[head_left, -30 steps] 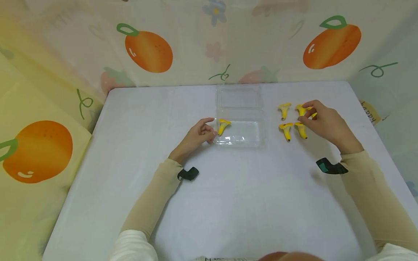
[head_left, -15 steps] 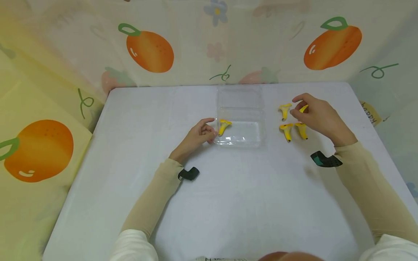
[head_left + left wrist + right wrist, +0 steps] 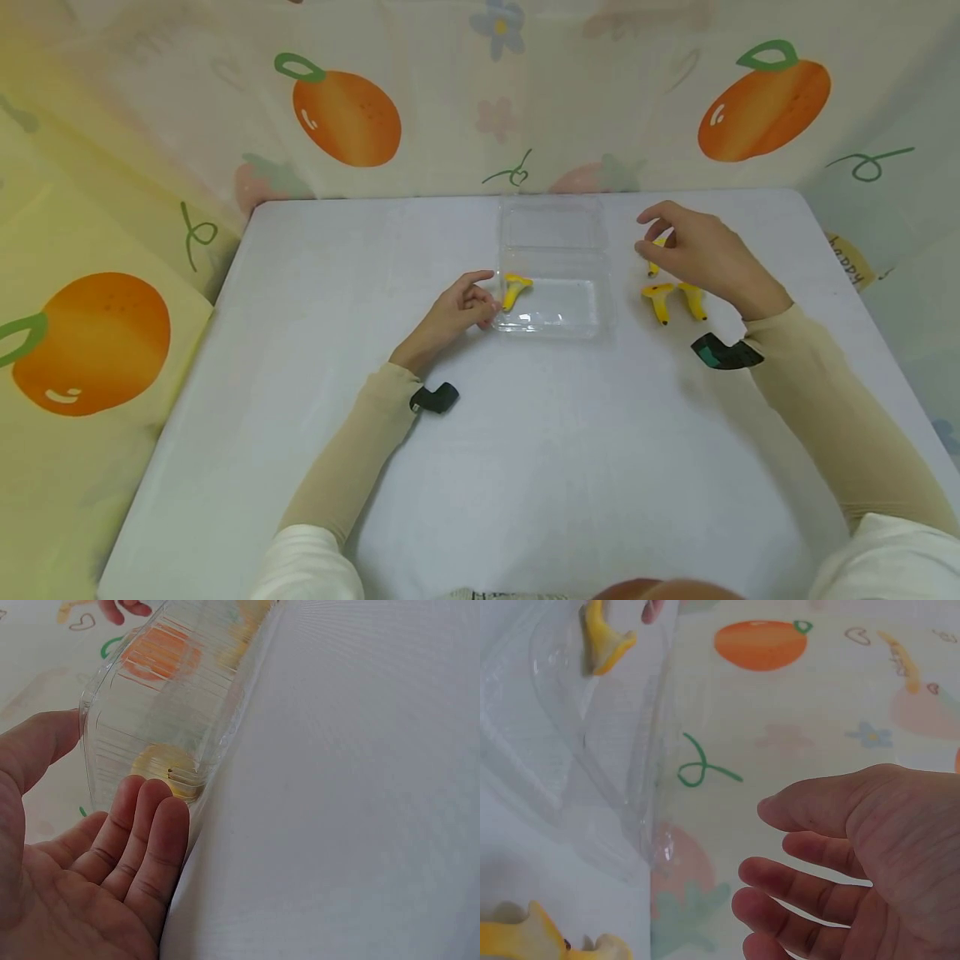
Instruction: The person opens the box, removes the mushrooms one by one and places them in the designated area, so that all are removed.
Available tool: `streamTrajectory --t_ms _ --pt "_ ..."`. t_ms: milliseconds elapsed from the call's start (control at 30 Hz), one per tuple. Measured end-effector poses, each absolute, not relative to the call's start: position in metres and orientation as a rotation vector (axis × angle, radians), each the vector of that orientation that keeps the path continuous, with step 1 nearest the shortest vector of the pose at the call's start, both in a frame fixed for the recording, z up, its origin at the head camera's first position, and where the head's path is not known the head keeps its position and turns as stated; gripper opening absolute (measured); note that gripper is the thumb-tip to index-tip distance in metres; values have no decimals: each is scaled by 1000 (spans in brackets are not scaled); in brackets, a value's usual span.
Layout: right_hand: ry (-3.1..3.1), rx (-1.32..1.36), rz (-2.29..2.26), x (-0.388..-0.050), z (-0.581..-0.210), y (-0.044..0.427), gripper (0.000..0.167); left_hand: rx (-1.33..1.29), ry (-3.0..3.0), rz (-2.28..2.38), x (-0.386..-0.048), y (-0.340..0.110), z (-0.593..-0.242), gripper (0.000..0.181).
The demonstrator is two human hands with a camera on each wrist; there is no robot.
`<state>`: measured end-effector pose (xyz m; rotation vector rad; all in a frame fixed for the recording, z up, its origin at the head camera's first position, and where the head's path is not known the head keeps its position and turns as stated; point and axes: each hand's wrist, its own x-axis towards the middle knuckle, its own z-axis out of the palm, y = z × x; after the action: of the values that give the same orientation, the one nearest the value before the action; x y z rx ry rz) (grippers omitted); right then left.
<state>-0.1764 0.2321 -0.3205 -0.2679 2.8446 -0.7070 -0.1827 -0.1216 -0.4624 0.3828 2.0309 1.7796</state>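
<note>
A clear plastic clamshell box (image 3: 558,304) lies with its lid laid back, and one yellow chanterelle-like mushroom (image 3: 515,291) rests at its left end. My left hand (image 3: 453,310) touches that end; in the left wrist view its thumb meets the rim and its relaxed fingers lie against the wall. Right of the box, more such mushrooms lie on the table: a left front one (image 3: 658,302), a right front one (image 3: 693,300) and a back one (image 3: 653,268) partly covered by my right hand (image 3: 693,250). That hand hovers with loosely bent fingers and, in the right wrist view, holds nothing.
A white cloth covers the table (image 3: 570,450). Behind it hangs a fruit-printed curtain (image 3: 450,100). Dark wrist cameras sit on the left sleeve (image 3: 360,433) and the right sleeve (image 3: 847,417).
My right hand has moved left over the back row of mushrooms, from the right-hand ones to the leftmost, which it now partly covers. The left hand and box have stayed put.
</note>
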Motion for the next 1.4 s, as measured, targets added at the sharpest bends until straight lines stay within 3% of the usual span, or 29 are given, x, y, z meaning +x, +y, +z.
streamTrajectory --t_ms 1400 --pt "2765 -512 -659 -202 -324 154 42 388 2017 1796 -183 -123 -464 63"
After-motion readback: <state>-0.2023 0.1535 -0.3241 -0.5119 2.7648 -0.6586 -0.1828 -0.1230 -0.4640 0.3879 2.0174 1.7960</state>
